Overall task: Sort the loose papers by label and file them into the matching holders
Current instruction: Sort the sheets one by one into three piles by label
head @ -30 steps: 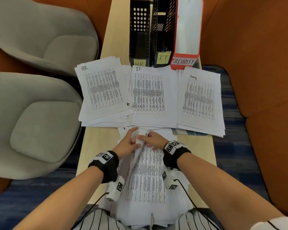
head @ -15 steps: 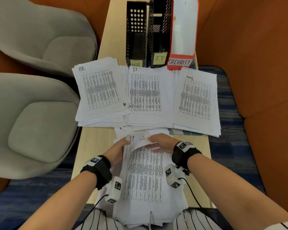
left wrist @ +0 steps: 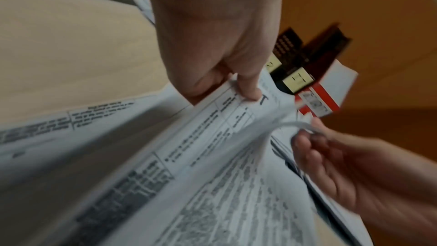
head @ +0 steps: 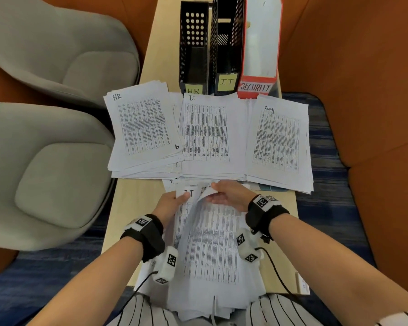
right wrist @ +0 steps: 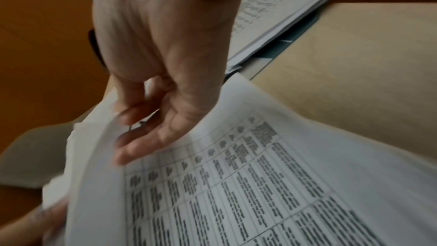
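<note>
A loose stack of printed papers (head: 210, 255) lies at the table's near edge and over my lap. My left hand (head: 172, 203) pinches the far left corner of a sheet marked IT (head: 189, 192), thumb (left wrist: 248, 91) on top. My right hand (head: 229, 196) pinches the curled-up far edge of the top paper (left wrist: 283, 124), with its fingers (right wrist: 141, 119) curled under that edge. Whether both hands hold one sheet I cannot tell. Beyond lie sorted piles: HR (head: 144, 128), IT (head: 207, 132) and Security (head: 278, 142). Behind them stand the HR holder (head: 193, 43), IT holder (head: 226, 43) and red Security holder (head: 259, 43).
The narrow wooden table (head: 137, 198) has bare strips left and right of the loose stack. Two grey chairs (head: 45, 172) stand close on the left. An orange seat (head: 375, 114) borders the right side. A dark folder edge (right wrist: 279, 50) shows under the Security pile.
My hands have drawn slightly apart at the stack's far edge. The right hand has lifted and curled the top paper's edge, and the IT mark now shows by the left thumb.
</note>
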`<action>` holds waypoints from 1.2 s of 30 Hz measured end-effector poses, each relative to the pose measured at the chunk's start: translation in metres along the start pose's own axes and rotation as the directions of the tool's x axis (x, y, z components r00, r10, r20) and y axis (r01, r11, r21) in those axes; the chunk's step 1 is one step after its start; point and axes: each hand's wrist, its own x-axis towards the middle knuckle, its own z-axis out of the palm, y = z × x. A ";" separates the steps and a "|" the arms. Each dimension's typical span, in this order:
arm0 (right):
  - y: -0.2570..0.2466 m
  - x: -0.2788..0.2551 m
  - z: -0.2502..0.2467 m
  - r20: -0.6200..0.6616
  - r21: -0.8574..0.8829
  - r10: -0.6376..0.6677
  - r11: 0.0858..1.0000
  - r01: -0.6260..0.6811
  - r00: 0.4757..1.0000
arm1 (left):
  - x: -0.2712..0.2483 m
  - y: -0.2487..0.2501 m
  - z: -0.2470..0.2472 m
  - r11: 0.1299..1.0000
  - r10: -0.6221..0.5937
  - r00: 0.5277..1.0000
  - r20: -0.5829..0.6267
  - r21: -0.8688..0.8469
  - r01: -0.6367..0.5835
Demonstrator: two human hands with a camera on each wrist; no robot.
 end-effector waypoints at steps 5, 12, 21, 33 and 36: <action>0.001 0.008 0.013 0.081 -0.855 -0.511 0.406 0.323 0.856 | -0.005 0.001 0.005 1.000 0.029 0.993 0.118 -0.010 -0.028; -0.018 0.011 0.025 -0.119 -0.692 -0.455 0.676 0.255 0.883 | -0.017 0.009 -0.002 0.998 0.059 0.971 0.232 0.013 -0.064; -0.046 0.008 0.011 -0.430 -0.525 -0.500 0.816 0.243 0.752 | -0.007 0.006 -0.031 0.999 0.016 0.994 -0.110 -0.042 -0.021; 0.000 0.021 -0.013 -0.153 -0.136 -0.005 0.991 -0.016 0.988 | 0.047 0.082 -0.045 0.978 -0.065 0.952 -0.298 -0.210 0.001; -0.018 0.033 -0.019 -0.509 -0.182 -0.151 0.981 0.066 0.847 | 0.039 0.056 -0.034 0.986 -0.054 0.984 -0.172 0.149 0.080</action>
